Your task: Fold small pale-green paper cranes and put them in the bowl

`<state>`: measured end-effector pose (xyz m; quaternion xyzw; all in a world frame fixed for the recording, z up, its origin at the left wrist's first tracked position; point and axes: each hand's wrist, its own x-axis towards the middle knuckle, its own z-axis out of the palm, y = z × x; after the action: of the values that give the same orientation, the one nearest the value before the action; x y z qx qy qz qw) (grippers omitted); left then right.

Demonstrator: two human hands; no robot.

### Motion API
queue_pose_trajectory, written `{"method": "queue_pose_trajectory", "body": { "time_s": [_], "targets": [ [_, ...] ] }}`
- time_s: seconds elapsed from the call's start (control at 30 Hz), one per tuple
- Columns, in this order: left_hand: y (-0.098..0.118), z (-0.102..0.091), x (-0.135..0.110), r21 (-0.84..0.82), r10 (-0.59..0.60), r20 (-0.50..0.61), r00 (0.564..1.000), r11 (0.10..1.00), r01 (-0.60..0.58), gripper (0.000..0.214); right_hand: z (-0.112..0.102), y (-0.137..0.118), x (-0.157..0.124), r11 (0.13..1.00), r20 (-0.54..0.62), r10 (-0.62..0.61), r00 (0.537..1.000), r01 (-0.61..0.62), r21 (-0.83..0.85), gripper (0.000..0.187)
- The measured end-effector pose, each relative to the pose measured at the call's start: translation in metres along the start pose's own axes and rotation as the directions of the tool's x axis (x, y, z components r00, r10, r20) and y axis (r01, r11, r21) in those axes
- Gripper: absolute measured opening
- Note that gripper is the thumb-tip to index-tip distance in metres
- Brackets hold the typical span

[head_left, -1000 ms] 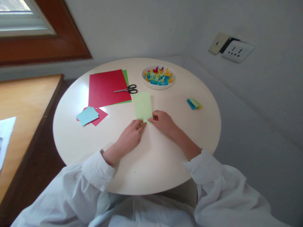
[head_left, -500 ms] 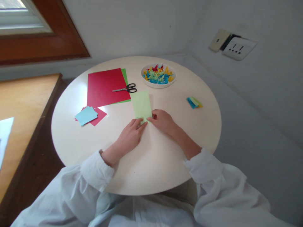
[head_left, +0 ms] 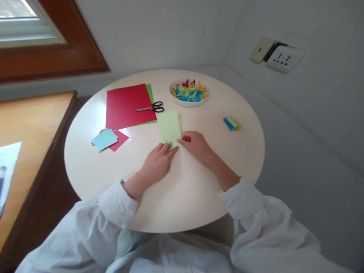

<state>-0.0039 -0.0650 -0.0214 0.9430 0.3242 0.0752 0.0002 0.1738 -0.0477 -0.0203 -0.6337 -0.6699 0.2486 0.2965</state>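
Note:
A pale green sheet of paper [head_left: 170, 125] lies on the round white table in front of me, its long side pointing away. My left hand [head_left: 157, 163] holds down its near edge, with fingertips and thumb on the paper. At the lower right corner my right hand [head_left: 196, 145] pinches the sheet between thumb and curled fingers. The fingers partly hide the near edge, so I cannot tell whether it is folded. Just beyond the sheet's far left corner lie black-handled scissors [head_left: 153, 107], resting across larger red paper [head_left: 127, 106].
Green paper [head_left: 149, 91] shows under the red one. Small blue cards [head_left: 104, 139] lie on red ones at left. A white dish [head_left: 190, 103] holds many colourful folded paper pieces. Several folded pieces [head_left: 233, 123] lie at right. A wooden table [head_left: 36, 125] stands left; wall sockets [head_left: 285, 58] are at right.
My right thumb and fingers have shifted slightly along the sheet's lower right corner. My left hand stays on the near edge. The whole view has moved a little.

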Motion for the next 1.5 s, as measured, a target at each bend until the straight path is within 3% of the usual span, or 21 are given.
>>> {"method": "queue_pose_trajectory", "body": {
  "time_s": [0.2,0.67,1.07,1.2,1.37,1.5],
  "targets": [
    [0.001,-0.001,0.004,0.005,0.0,0.035,0.999,1.0,0.0,0.049,0.002,0.003,0.0,0.999,-0.065,-0.02,0.998,0.022,0.037,0.017],
    [0.006,-0.002,0.006,0.035,-0.026,0.024,0.999,0.999,0.025,0.047,0.004,0.005,0.0,0.999,-0.055,-0.025,0.998,0.026,0.032,0.013],
    [0.01,-0.004,0.004,0.054,-0.116,-0.04,0.992,0.992,0.118,0.047,0.005,0.01,0.003,0.99,-0.179,0.025,0.984,0.001,0.144,0.008],
    [0.013,-0.006,0.006,0.075,-0.14,-0.024,0.99,0.987,0.142,0.046,0.007,0.01,0.001,0.988,-0.13,0.004,0.991,0.016,0.155,0.012],
    [0.013,-0.005,0.007,0.064,-0.116,-0.058,0.992,0.991,0.12,0.042,0.004,0.008,-0.002,0.992,-0.054,-0.125,0.991,0.125,-0.006,0.018],
    [0.006,0.0,0.005,0.025,-0.074,-0.123,0.99,0.997,0.078,0.034,0.002,0.007,-0.003,0.987,0.005,-0.139,0.99,0.139,-0.077,0.016]
  ]
}}
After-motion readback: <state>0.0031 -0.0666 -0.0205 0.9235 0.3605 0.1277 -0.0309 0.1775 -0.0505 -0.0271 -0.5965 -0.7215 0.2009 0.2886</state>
